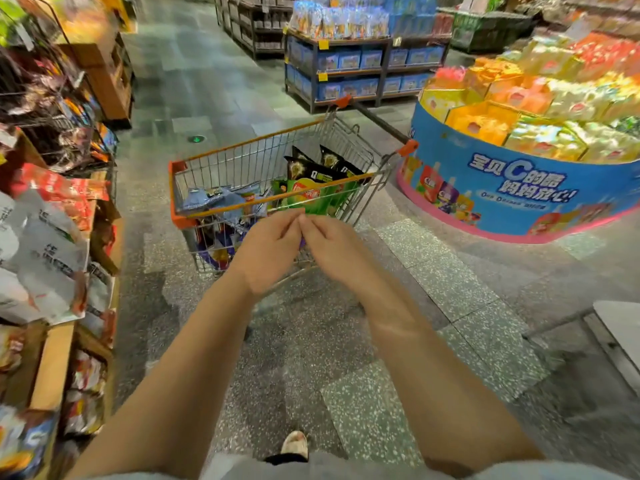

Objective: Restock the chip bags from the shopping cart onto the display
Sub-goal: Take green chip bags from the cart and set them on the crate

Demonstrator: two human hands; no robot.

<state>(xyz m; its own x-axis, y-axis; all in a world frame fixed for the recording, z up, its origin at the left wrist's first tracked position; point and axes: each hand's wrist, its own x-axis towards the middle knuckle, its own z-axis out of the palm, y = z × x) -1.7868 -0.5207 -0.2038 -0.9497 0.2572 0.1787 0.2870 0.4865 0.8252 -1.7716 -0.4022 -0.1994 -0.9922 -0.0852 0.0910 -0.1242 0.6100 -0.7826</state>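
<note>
Chip bags point(313, 194) in cart point(242, 147) | both hands: left point(268, 252), right point(334, 249) curled, fingertips meeting, grasp unclear

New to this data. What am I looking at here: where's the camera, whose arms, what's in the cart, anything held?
There is one picture, from a wide-angle camera worn on a person's head, looking forward and down. There is no robot: the two bare arms are the wearer's own.

The left hand and right hand meet fingertip to fingertip just in front of the shopping cart. Their fingers are curled, but blur hides whether they pinch anything.

The cart stands on the shop floor and holds chip bags: green bags, dark bags standing behind them, and bluish bags to the left.

Snack shelves run along the left, and a round blue display stands on the right.
</note>
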